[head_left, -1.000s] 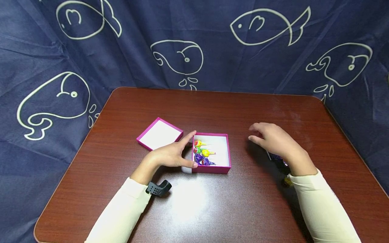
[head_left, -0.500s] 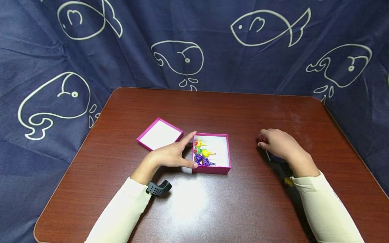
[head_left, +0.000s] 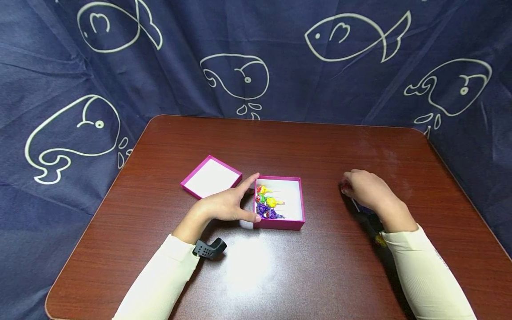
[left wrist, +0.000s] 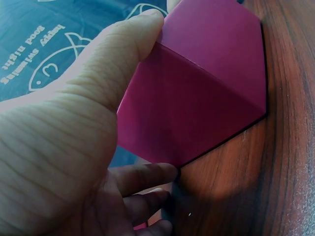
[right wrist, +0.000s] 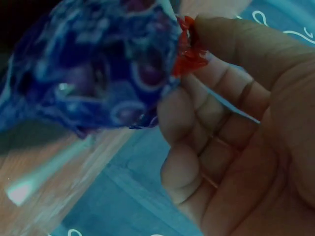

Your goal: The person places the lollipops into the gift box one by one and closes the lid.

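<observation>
An uncovered pink box holds several wrapped lollipops, among them a yellow lollipop and a purple lollipop. My left hand spans the box's left side with thumb and index finger straight, their tips at its two left corners; in the left wrist view the thumb lies on the pink wall. My right hand, right of the box, pinches a red-wrapped lollipop between thumb and fingers. A blue-purple lollipop, blurred, fills the near part of the right wrist view. The red lollipop's stick is hidden.
The pink lid, white inside up, lies behind my left hand. A yellow wrapped candy sits beside my right sleeve. A white stick shows below my right hand. The brown table ends at a blue fish-pattern curtain.
My right hand has moved down and to the right, its fingers closing on the red lollipop. My left hand and the box have stayed in place.
</observation>
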Action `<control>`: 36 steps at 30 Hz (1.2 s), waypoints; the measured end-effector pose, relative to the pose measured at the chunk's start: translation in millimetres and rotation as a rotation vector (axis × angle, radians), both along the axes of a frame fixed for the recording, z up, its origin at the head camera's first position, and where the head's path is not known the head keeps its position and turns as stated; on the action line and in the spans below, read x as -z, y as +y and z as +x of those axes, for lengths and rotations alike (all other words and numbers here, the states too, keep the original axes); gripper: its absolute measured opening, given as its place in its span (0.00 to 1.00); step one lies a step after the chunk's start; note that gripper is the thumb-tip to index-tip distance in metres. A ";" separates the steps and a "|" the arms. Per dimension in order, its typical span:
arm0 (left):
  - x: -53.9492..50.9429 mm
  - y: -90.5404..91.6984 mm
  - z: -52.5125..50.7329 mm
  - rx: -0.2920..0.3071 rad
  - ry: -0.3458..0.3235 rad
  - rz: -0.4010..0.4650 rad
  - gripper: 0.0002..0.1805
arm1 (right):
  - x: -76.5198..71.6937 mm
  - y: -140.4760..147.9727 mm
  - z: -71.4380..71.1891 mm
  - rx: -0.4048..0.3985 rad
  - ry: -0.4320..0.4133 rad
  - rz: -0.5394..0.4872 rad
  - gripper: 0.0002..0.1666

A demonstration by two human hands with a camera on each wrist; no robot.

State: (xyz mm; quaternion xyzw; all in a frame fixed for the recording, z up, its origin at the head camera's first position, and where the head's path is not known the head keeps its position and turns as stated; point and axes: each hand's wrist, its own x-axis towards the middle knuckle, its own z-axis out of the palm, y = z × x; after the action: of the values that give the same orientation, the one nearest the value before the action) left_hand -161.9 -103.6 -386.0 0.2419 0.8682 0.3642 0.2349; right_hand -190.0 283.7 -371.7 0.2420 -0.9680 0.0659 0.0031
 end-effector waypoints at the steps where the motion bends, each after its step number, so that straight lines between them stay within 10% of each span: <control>1: -0.1 0.1 0.0 0.000 -0.001 -0.001 0.63 | 0.1 0.0 -0.1 -0.007 -0.002 -0.015 0.09; 17: 0.4 -0.1 0.4 0.008 0.019 0.001 0.62 | -17.7 -28.5 1.5 -0.185 -0.031 -0.390 0.12; 36: 0.0 -0.3 -0.5 0.019 0.021 -0.001 0.62 | -51.8 -79.4 0.3 -0.327 -0.128 -0.363 0.13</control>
State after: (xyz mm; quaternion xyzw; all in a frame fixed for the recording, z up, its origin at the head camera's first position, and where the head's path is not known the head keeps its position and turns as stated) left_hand -162.3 -103.9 -385.9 0.2537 0.8684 0.3592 0.2293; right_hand -189.6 204.3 -319.8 0.3863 -0.8864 0.2537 -0.0255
